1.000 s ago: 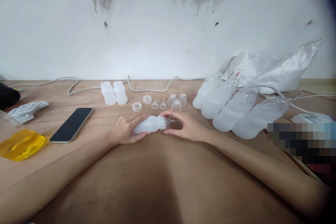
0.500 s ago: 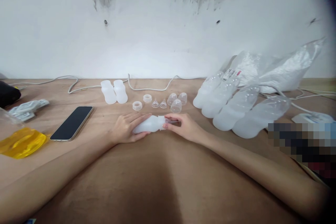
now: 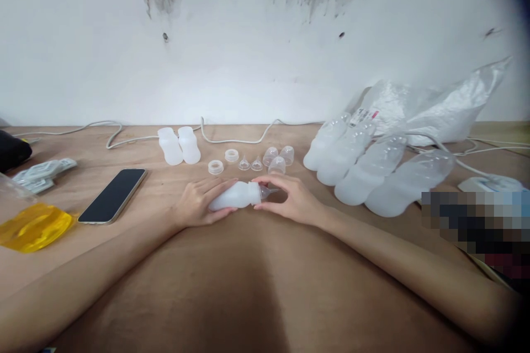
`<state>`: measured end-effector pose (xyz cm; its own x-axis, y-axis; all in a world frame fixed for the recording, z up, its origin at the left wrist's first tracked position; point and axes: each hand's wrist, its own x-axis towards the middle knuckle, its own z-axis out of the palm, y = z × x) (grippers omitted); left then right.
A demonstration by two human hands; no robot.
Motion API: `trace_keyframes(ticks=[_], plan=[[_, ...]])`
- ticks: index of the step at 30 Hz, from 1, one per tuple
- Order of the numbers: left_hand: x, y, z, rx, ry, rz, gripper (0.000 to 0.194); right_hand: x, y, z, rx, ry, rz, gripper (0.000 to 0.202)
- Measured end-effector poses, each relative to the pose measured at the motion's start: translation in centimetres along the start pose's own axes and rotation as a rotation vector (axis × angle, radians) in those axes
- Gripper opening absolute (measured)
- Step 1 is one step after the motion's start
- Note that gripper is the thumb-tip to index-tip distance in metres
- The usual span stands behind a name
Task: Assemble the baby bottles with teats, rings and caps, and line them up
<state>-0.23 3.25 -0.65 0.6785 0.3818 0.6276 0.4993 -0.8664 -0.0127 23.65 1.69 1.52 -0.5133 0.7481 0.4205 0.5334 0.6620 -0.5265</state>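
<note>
A milky white baby bottle lies on its side just above the table, its clear teat pointing right. My left hand is wrapped round the bottle's body. With thumb and fingertips, my right hand grips the bottle's screw ring at the neck, and the teat sits between its curved fingers. Behind the hands lie a screw ring and another screw ring, two clear teats, and three clear domed caps.
Two open bottles stand at the back left. Several capped bottles line the right side, before a clear plastic bag. A phone and a container of yellow liquid are at left. A white cable runs along the wall.
My right thumb and fingers have shifted slightly left along the ring and opened out around the teat, which shows more clearly. My left hand keeps its hold on the bottle.
</note>
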Motion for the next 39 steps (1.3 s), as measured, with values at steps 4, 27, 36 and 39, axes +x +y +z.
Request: trace_keyframes(ticks=[4, 27, 36, 39], plan=[[0.0, 0.2, -0.1, 0.051, -0.006, 0.038, 0.052, 0.1, -0.4, 0.0, -0.031, 0.004, 0.004, 0.037], [0.2, 0.1, -0.3, -0.156, -0.149, -0.226, 0.057, -0.3, 0.2, -0.1, -0.130, 0.101, -0.091, 0.034], [0.1, 0.4, -0.3, -0.101, -0.121, -0.150, 0.041, -0.6, -0.6, 0.3, 0.015, 0.068, 0.052, 0.026], [0.0, 0.4, 0.0, -0.036, -0.077, -0.135, 0.040, -0.5, -1.2, 0.2, 0.064, 0.060, 0.099, 0.024]])
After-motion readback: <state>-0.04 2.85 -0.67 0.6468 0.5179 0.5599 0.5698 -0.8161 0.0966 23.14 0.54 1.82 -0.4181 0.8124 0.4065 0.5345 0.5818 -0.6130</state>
